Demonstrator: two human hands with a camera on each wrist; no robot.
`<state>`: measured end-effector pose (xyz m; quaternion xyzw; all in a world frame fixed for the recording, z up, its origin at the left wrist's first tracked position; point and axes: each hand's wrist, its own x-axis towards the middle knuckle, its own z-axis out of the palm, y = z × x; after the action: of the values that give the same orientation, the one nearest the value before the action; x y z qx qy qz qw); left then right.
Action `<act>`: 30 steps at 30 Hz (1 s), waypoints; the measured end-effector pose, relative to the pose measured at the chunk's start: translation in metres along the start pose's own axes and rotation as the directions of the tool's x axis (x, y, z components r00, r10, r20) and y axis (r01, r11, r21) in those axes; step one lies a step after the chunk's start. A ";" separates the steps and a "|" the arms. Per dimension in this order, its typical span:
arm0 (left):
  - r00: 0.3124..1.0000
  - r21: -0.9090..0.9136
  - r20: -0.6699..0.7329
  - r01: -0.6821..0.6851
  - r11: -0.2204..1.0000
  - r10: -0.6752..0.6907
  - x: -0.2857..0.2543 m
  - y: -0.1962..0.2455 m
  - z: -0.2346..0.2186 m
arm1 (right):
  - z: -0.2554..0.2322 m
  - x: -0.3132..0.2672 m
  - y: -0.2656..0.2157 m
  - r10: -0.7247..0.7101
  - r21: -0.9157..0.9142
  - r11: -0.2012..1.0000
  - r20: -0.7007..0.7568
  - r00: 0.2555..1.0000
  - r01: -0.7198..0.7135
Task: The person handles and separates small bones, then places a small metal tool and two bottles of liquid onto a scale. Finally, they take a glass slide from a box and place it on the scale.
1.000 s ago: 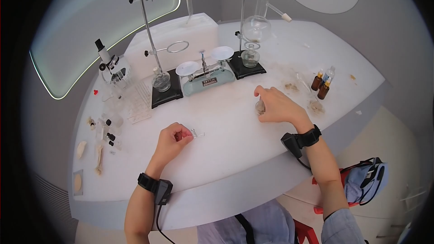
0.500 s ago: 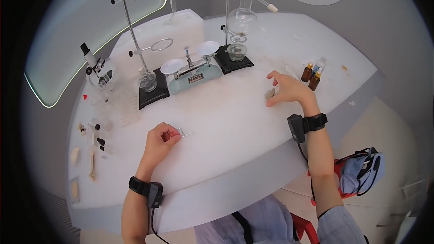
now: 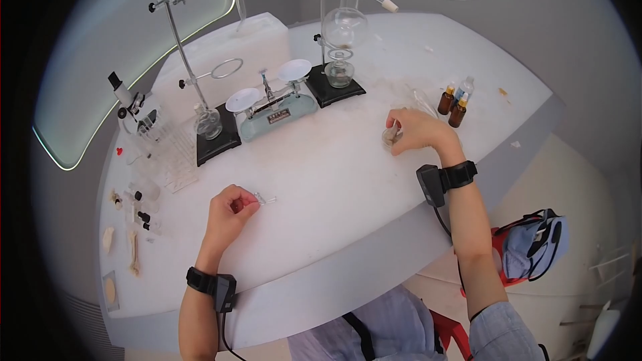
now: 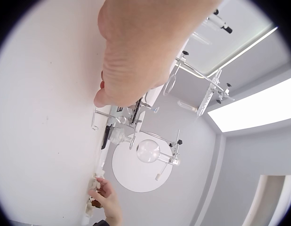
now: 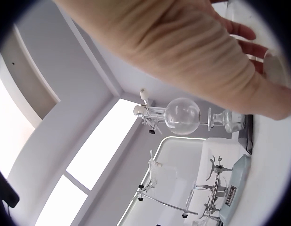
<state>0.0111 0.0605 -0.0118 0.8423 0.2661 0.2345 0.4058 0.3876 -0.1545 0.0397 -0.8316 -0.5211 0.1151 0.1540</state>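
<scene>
In the head view, my left hand (image 3: 226,219) pinches one end of a small clear piece (image 3: 267,199) low over the white table. Its thin bent outline (image 4: 101,113) shows past the fingertips in the left wrist view. My right hand (image 3: 424,132) has thumb and fingers curved around the edge of a small round dish (image 3: 388,136), left of the brown dropper bottles (image 3: 457,115). The dish (image 5: 275,67) appears partly behind the hand in the right wrist view; what lies in it is hard to make out.
A balance (image 3: 279,117) stands between two black stand bases (image 3: 219,145), (image 3: 336,87) with glassware above. A microscope (image 3: 131,99), small bottles (image 3: 142,217) and a bone-like piece (image 3: 134,254) lie leftward. Behind my right hand are brownish scraps and a clear bottle (image 3: 465,85).
The head view has shifted. My right hand and the dish have moved right across the table, nearer the brown bottles. My left hand keeps its pinch on the clear piece.
</scene>
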 end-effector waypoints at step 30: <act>0.999 0.068 0.042 -0.022 0.997 0.019 -0.003 0.009 -0.006 | -0.004 -0.001 0.009 0.068 -0.008 0.998 -0.145 0.987 -0.070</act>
<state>0.0072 0.0572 -0.0019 0.8631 0.2569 0.2117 0.3798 0.3962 -0.1595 0.0404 -0.8562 -0.4803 0.0564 0.1818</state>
